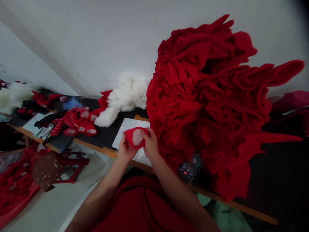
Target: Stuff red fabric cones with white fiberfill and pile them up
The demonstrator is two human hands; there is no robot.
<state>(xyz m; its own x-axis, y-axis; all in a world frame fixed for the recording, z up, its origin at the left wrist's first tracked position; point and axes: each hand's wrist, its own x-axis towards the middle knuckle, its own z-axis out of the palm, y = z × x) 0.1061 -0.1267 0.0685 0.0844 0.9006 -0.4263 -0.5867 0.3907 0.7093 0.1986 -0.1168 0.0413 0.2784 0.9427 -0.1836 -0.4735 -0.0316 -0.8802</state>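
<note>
Left hand (126, 149) and right hand (151, 144) grip red fabric piece (129, 136); uneven pinching could push white filling (137, 138) out.

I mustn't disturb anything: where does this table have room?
Black tabletop looks bare between the small red pieces and white sheet, and front-right of the tall red pile. Crowded: where white fluff meets that pile, and around the held red piece.
</note>
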